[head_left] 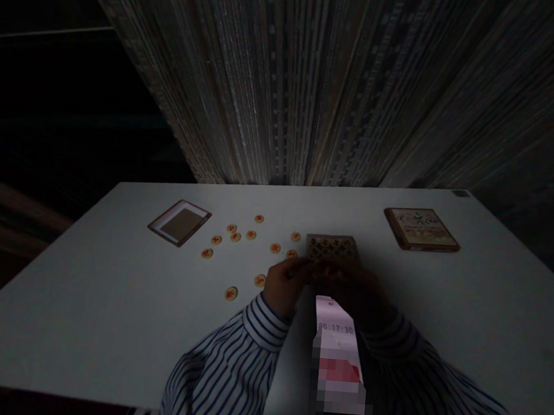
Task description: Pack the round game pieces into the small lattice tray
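My left hand (284, 285) and my right hand (364, 288) meet over the near part of a small open box (356, 244) of xiangqi pieces. Rows of dark-marked pieces (325, 243) show at its far end; my hands cover the rest. The fingers of both hands are curled in and close together, in deep shadow. What is between them, if anything, I cannot make out. Left of the box, several round xiangqi pieces with red characters (230, 293) lie loose on the white table (106, 309). One piece (260, 280) lies right beside my left hand.
Below my hands lies a phone (336, 340) with a lit screen showing 00:17:30. A shallow box lid or tray (180, 223) lies at the left. At the right rests a flat printed box (422, 228). A string curtain (286, 87) hangs behind the table. The room is dim.
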{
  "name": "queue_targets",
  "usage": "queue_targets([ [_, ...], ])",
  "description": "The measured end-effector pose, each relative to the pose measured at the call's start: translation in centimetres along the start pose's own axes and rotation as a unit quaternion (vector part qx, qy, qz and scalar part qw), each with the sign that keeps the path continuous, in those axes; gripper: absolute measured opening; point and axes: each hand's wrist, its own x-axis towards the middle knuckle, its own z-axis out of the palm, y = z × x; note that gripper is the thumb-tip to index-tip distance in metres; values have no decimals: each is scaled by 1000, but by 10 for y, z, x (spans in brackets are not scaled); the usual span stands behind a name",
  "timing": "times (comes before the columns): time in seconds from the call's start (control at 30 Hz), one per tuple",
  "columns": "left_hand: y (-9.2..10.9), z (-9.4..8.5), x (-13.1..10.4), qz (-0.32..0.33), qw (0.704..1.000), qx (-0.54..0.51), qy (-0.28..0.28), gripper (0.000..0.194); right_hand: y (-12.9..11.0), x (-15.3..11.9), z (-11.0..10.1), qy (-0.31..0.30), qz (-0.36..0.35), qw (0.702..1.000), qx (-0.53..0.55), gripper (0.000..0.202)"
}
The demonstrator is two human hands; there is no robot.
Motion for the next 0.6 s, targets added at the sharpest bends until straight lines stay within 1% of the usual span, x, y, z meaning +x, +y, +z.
queue_targets([
  [0.1, 3, -1, 0, 9, 1000, 10, 3, 20, 0, 4, -2, -5, -23, 1000, -13, 19],
  [0.23, 7, -2, -1, 11, 999, 28, 12, 18, -2, 11, -7, -41, -46, 998, -34, 20],
  [0.43, 0, -2, 2, 24, 999, 22, 33, 22, 1, 24, -19, -120, -39, 988, -85, 21],
  [0.6, -9, -4, 5, 39, 996, 60, 53, 19, 7, 40, -28, -182, -18, 973, -141, 19],
])
